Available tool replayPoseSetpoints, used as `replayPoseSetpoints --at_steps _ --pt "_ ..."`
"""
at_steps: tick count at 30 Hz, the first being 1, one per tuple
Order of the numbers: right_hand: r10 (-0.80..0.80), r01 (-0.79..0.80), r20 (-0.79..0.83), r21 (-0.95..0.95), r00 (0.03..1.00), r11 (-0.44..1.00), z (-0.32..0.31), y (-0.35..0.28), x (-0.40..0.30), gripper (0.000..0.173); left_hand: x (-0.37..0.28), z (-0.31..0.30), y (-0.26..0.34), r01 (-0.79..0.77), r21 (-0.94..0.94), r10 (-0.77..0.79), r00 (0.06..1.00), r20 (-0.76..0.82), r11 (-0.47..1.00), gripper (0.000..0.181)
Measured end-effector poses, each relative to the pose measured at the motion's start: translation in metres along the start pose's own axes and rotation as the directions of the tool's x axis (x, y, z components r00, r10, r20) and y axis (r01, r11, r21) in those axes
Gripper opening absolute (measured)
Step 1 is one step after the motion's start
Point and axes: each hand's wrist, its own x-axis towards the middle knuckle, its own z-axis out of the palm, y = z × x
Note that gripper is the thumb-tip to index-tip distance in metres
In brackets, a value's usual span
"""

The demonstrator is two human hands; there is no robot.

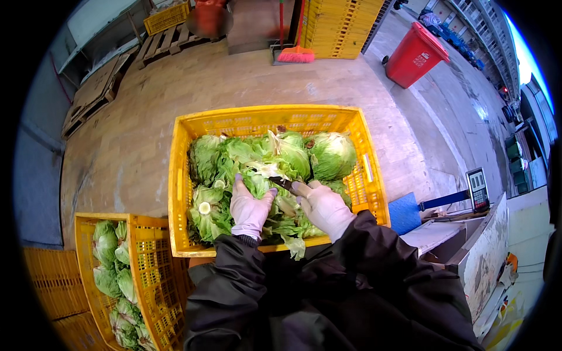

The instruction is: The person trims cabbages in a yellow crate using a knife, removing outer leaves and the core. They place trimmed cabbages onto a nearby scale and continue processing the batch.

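A yellow plastic crate [268,109] full of lettuce stands in front of me. My right hand [322,206], in a pale glove, grips a dark-bladed knife [280,181], its blade pointing left over the leaves. My left hand [252,206], gloved too, rests on a lettuce head [256,183] with thumb and fingers around its near side. The blade lies by this head's pale, cut-looking leaves; whether it touches them I cannot tell. A head with a round white stem end [204,208] lies left of my left hand. A whole head [333,153] fills the far right corner.
A second yellow crate [131,245] of lettuce stands at lower left, beside stacked crates [55,281]. At right are a scale with a blue platform [401,213] and keypad display [477,188]. Farther off are a red wheeled bin [415,55], a broom [296,55], pallets [90,94] and tall crate stacks [338,28].
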Motion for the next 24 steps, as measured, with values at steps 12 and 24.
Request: replayPoseSetpoints --at_steps 12,24 --pt "0.215 -0.147 -0.086 0.486 0.973 0.861 0.008 0.062 0.017 0.031 -0.024 0.007 -0.05 -0.019 -0.533 0.118 0.981 0.153 0.846 0.111" --pt "0.122 -0.216 -0.487 -0.142 0.865 0.966 -0.066 0.194 0.066 0.038 0.064 0.0 0.0 0.366 0.027 -0.361 0.9 0.244 0.93 0.111"
